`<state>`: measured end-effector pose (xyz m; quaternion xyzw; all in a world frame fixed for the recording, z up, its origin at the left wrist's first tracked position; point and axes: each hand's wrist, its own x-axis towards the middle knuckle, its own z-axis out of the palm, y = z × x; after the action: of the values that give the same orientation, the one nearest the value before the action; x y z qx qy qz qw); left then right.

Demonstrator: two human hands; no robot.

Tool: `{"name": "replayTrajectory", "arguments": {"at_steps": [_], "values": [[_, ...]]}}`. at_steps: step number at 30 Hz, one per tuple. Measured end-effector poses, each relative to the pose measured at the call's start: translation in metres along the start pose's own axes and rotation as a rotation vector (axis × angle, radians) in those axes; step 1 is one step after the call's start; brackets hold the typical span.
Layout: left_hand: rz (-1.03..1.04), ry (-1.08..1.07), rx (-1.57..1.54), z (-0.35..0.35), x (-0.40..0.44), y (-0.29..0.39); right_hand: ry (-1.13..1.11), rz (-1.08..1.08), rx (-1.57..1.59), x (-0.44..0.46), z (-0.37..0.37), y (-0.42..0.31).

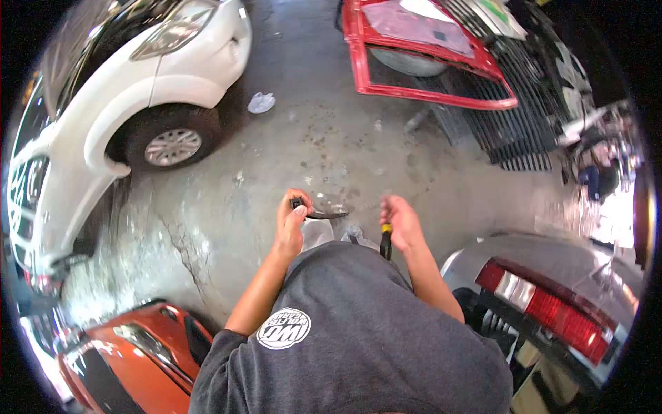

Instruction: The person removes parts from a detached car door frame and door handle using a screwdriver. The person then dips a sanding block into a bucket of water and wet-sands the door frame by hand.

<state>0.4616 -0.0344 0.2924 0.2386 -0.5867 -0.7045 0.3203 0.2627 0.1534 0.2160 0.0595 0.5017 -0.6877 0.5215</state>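
Note:
My left hand (293, 222) is closed around a small black connector (296, 203), from which a dark curved cable (329, 215) runs to the right. Across from it, my right hand (401, 222) holds a tool with a black and yellow handle (386, 238), its fingers curled and partly blurred. The tool's lower end is hidden by my shirt. Between the hands, pale translucent plastic (317, 234) shows above the dark grey shirt (358, 303).
A white vehicle (124, 103) stands at upper left, an orange one (138, 352) at lower left. Upper right has a red door frame (427, 96) beside black slatted parts (514, 124). A grey body with a red taillight (565, 317) is at lower right. A plastic bag (261, 103) lies on the floor.

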Motion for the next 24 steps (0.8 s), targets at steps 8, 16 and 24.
{"name": "replayTrajectory", "arguments": {"at_steps": [8, 16, 24], "values": [[0.078, 0.295, 0.02, -0.066, -0.036, 0.009, -0.325, 0.125, -0.301, -0.003, 0.031, 0.039], [0.095, 0.493, 0.011, -0.157, -0.05, 0.02, -0.3, 0.114, -1.199, 0.069, 0.129, 0.072], [0.148, 0.507, 0.13, -0.283, -0.071, 0.038, -0.968, -0.561, -1.138, -0.011, 0.423, 0.002]]}}
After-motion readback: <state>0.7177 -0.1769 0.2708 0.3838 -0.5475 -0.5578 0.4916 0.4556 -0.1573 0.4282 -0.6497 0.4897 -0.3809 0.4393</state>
